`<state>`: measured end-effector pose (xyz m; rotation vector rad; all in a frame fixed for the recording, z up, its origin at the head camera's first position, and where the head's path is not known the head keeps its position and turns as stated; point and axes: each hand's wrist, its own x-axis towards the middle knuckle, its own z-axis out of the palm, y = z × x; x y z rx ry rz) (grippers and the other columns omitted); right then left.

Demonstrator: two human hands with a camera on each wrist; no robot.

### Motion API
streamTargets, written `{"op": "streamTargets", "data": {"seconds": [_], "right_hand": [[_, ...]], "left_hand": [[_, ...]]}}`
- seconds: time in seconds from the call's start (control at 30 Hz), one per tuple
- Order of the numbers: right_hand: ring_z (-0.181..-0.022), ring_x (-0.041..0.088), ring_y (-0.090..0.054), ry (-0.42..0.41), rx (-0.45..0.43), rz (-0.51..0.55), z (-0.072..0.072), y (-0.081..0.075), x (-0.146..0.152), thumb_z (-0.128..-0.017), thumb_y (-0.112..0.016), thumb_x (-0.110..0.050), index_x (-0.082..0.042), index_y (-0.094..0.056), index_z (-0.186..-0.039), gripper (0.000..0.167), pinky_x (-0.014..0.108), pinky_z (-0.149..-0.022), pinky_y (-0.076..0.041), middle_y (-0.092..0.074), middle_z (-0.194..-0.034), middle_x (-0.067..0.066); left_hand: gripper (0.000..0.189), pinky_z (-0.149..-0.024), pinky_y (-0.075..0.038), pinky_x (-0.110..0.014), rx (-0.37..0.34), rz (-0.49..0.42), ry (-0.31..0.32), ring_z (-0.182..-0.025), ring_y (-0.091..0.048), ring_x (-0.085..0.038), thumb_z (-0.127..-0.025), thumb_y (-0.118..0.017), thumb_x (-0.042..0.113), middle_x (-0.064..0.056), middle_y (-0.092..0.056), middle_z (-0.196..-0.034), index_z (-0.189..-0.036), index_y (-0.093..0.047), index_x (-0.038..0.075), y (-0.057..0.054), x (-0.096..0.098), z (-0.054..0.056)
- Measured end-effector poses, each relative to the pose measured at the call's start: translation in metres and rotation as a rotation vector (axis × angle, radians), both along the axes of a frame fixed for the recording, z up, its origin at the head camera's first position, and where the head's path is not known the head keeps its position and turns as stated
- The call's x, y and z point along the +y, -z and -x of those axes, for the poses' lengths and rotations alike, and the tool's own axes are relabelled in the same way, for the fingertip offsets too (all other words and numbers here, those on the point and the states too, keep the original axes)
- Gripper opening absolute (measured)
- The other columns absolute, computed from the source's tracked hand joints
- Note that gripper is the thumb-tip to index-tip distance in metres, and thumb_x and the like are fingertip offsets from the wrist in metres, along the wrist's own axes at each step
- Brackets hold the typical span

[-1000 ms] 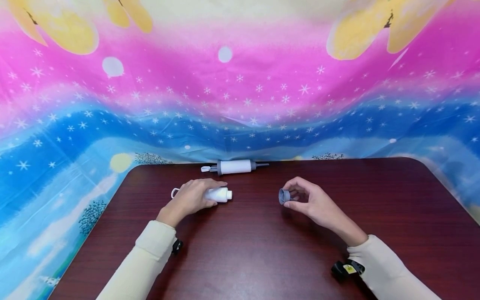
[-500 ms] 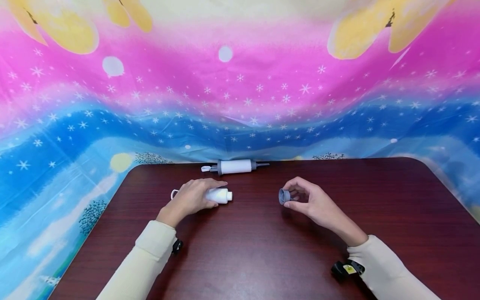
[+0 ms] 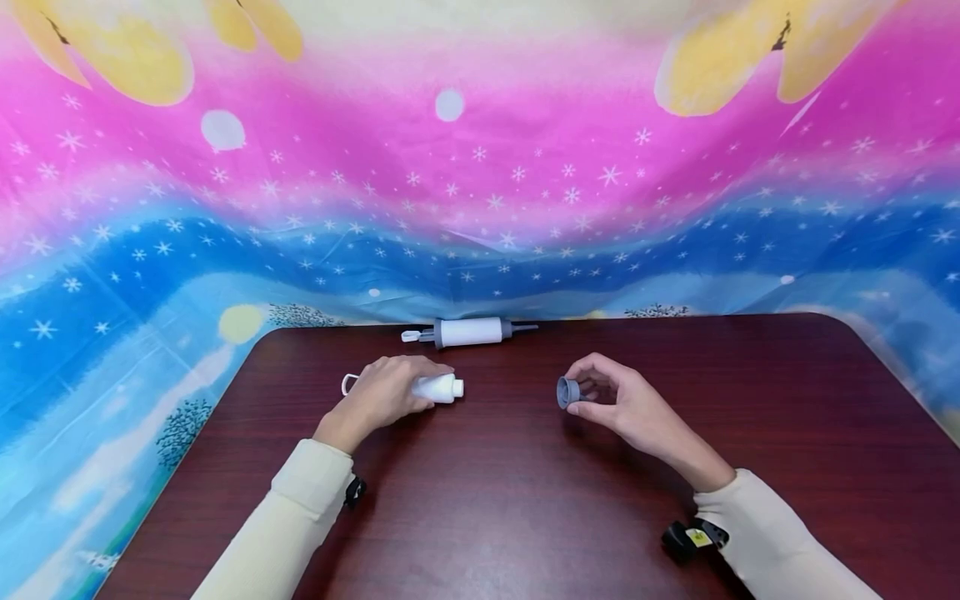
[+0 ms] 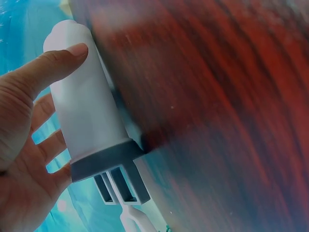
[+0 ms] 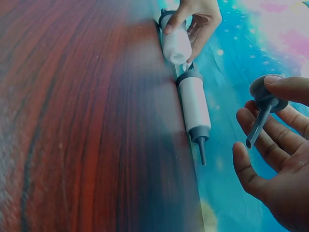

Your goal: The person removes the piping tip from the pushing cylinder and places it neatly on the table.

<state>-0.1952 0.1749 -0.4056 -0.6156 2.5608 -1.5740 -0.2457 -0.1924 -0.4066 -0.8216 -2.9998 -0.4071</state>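
My left hand grips a white syringe tube lying sideways above the table, its bare threaded end pointing right. In the left wrist view, the thumb lies across the white tube; a dark grey flange and part of a white pull handle show at the other end. My right hand pinches a grey nozzle cap, its hollow side facing the tube across a gap. The right wrist view shows the nozzle cap between thumb and fingers, its thin spout turned toward the palm.
A second white syringe, with grey ends and a nozzle fitted, lies along the back edge of the dark red-brown table. A colourful patterned cloth hangs directly behind the table. Black wrist cameras sit under the sleeves.
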Motion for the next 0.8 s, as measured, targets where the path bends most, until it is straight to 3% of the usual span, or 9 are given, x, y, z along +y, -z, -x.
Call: {"op": "streamTargets", "data": {"seconds": [0.53, 0.8], "right_hand": [[-0.097, 0.021, -0.068, 0.003, 0.001, -0.008, -0.0005, -0.0016, 0.0009, -0.092, -0.080, -0.010, -0.013, -0.065, -0.120, 0.031, 0.027, -0.085, -0.057, -0.071, -0.108, 0.006], [-0.097, 0.020, -0.068, 0.004, 0.001, -0.002, -0.0009, -0.0014, 0.0010, -0.092, -0.080, -0.010, -0.012, -0.065, -0.120, 0.031, 0.027, -0.085, -0.057, -0.071, -0.107, 0.007]], "left_hand": [[0.059, -0.095, -0.057, -0.051, 0.010, 0.002, -0.001, -0.120, -0.069, -0.028, -0.085, -0.088, 0.021, -0.001, -0.073, -0.135, -0.141, -0.068, 0.024, -0.0006, -0.0003, 0.0005], [0.062, -0.095, -0.057, -0.051, 0.067, 0.015, 0.034, -0.120, -0.070, -0.028, -0.083, -0.091, 0.027, -0.002, -0.073, -0.135, -0.141, -0.068, 0.024, -0.0033, 0.0032, -0.0031]]}}
